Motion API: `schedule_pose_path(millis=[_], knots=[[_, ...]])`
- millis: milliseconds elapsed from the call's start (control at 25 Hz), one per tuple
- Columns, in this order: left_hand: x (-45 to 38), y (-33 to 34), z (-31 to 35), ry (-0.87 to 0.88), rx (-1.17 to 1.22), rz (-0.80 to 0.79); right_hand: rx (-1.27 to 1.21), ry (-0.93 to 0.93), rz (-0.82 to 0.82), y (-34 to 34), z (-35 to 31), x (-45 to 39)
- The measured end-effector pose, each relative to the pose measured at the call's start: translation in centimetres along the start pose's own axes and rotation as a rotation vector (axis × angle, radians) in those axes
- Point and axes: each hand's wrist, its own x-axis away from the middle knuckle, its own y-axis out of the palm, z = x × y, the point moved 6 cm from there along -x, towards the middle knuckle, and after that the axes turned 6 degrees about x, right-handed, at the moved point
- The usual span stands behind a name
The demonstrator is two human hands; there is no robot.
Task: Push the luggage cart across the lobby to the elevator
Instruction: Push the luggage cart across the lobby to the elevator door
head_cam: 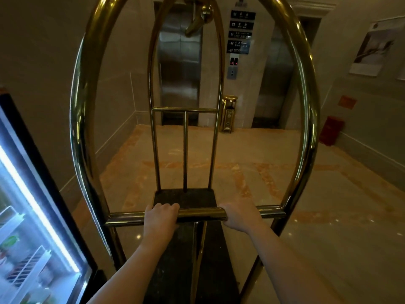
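Note:
A brass luggage cart [84, 119] with tall arched hoops fills the middle of the view. Its dark platform [186, 199] carries nothing. My left hand [161, 217] and my right hand [240, 215] both grip the horizontal brass handle bar [200, 212], about a hand's width apart. Ahead, at the end of the marble floor, stand two steel elevator doors, both closed: the left elevator [179, 62] seen through the cart's far hoop, the right elevator [275, 80] further right. Between them hangs the call panel [232, 72] below floor signs.
A lit glass-door fridge [32, 227] stands close on my left. A gold ash bin [229, 114] sits between the elevators. A red box [331, 130] rests against the right wall, below a poster [370, 49]. Open marble floor [328, 194] lies ahead.

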Motion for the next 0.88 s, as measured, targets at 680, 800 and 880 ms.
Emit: schedule_pose_path(millis=[680,800,880], knots=[[-16.4,3.2,-4.7,-0.149,-0.041,-0.032,0.073,-0.09,0.062,2.0,5.9,-15.6],[-18.9,3.8,-5.5,-0.169,-0.037,-0.035,0.061,-0.092,0.077,2.3,6.9,-17.9],[-20.7,4.1,-6.0,-0.162,-0.05,-0.029,0.075,-0.096,0.088,2.5,7.5,-19.6]])
